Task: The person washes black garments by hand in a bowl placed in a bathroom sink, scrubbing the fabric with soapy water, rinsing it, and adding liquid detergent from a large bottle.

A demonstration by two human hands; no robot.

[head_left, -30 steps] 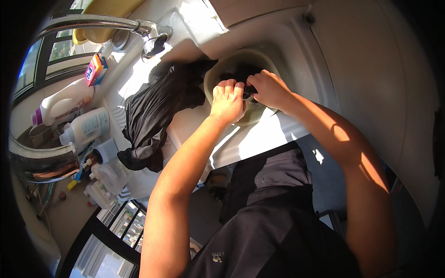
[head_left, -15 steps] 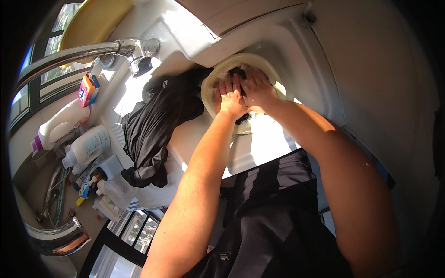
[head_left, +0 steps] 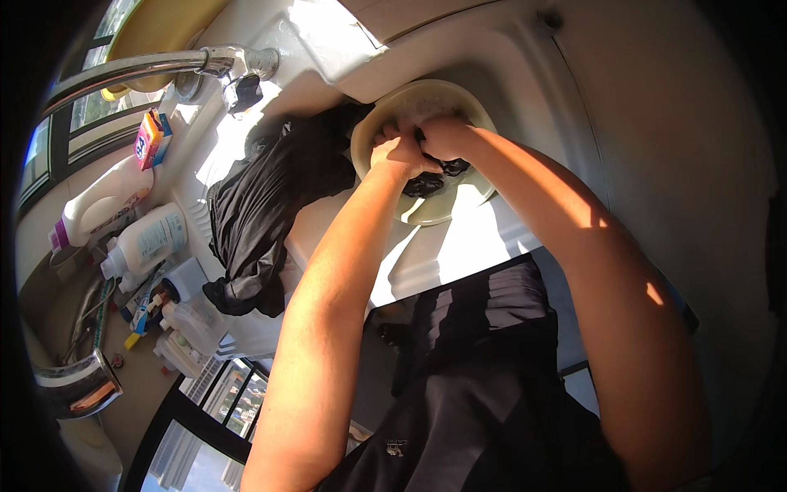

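A pale yellow basin [head_left: 485, 113] stands in the white sink [head_left: 525, 90], with sudsy water and a wet black cloth [head_left: 424, 185] inside. My left hand [head_left: 398, 152] is in the basin, its fingers curled down into the cloth and its thumb lying across it. Close beside it, my right hand [head_left: 444, 137] is closed in a fist, with a bit of black fabric showing at its knuckles. Suds and cloth partly hide the fingertips of both. Left of the basin, a larger black garment [head_left: 262, 197] lies bunched over the sink's ribbed side.
A chrome faucet [head_left: 242, 74] reaches out above the garment at upper left. White detergent bottles [head_left: 147, 242], a small orange box [head_left: 149, 139] and several other containers crowd the left side. A yellow tub [head_left: 156, 45] stands at the far left by the window.
My hands were flat with fingers stretched over the cloth; now they are curled into it. The cloth shows more at the near side of the basin. The view has shifted slightly.
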